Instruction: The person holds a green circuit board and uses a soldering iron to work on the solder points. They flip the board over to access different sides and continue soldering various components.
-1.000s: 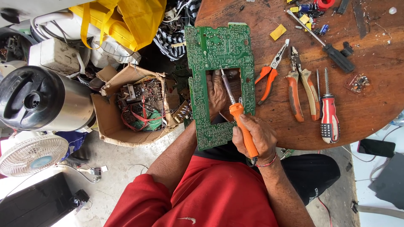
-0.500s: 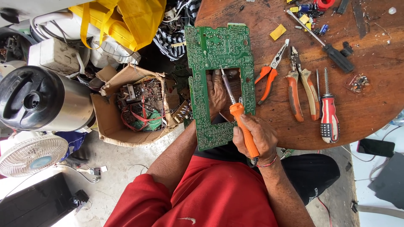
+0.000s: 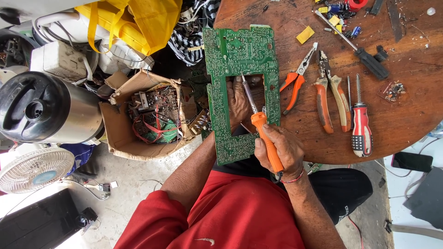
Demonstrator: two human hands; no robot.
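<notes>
Your right hand grips the orange-handled soldering iron, its tip pointing toward 11 o'clock onto the green circuit board at the round wooden bench's left edge, while your left hand holds that board from beneath, fingers showing through its cutout.
</notes>
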